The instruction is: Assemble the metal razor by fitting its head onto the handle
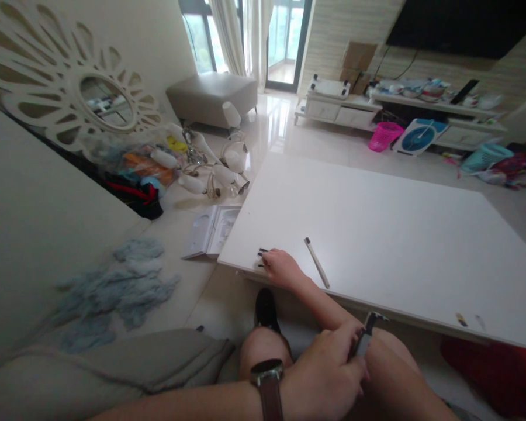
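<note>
My left hand (pixel 324 374), with a watch on its wrist, is closed around a razor-like tool (pixel 366 336) with a grey handle and a dark crosswise head. My right arm crosses beyond it to the left end of the white table (pixel 390 234). There, my right hand (pixel 283 268) has its fingers closed at small black pieces (pixel 262 251), partly hidden by the fingertips. To the right of that hand lies a toothbrush-like stick (pixel 317 263) with a pale handle and dark tip. A small yellow and dark item (pixel 462 319) rests near the table's front edge.
An open white box (pixel 223 229) is on the floor by the table's left end, near a chandelier (pixel 214 169) with white shades. Grey-blue fluffy cloth (pixel 127 286) lies farther left. Beyond the table are a pink basket (pixel 384 136) and a TV stand (pixel 339 112).
</note>
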Demonstrator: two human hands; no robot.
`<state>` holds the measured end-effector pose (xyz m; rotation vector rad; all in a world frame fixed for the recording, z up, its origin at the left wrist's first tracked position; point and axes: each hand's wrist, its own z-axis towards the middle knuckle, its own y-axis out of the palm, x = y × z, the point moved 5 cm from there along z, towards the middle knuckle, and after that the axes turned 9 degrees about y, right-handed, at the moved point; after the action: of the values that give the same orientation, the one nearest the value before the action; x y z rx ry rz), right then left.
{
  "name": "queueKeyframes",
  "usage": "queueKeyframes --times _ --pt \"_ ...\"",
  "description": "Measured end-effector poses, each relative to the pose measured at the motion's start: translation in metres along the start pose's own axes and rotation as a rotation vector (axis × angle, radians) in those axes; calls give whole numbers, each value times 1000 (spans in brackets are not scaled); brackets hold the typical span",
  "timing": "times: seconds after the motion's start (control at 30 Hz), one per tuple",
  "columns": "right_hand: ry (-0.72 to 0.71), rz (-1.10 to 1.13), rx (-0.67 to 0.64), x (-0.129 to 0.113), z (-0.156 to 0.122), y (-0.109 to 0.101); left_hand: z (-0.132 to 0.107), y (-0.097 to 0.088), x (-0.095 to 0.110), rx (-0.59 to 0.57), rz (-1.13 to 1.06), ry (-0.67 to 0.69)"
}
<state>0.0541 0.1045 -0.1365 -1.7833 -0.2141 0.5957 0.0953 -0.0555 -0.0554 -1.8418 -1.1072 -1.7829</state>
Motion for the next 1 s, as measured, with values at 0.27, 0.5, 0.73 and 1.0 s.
queueKeyframes --times 0.27,0.5,0.73,1.0 --pt "-33 110 6 -10 10 9 1 -3 12 49 -40 17" --pt "-32 284 126 -17 17 3 2 -6 23 115 -88 49" --pt "155 648 341 24 7 -22 17 -24 25 282 -199 91" --pt "348 1258 560 93 -13 -56 31 -70 56 469 -74 166"
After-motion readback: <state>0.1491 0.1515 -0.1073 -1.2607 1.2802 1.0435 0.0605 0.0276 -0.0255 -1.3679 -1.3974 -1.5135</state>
